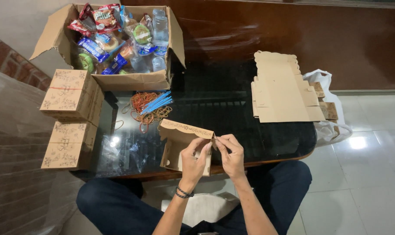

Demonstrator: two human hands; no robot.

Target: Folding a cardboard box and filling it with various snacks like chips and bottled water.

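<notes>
**Half-folded carton: handling and clearances**

The half-folded carton (184, 146) sits at the near edge of the glass worktop (232, 109). The left hand (193, 159) is closed on its front panel; the right hand (231, 156) pinches the side flap at the corner. The card is probably light and creases easily: grip at folds, not mid-panel. Rubber bands (145, 111) lie just behind, flat blanks (282, 89) to the right, finished boxes (71, 117) to the left. Free room lies centre-right.

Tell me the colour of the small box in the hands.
Light brown cardboard box, head view.
</notes>
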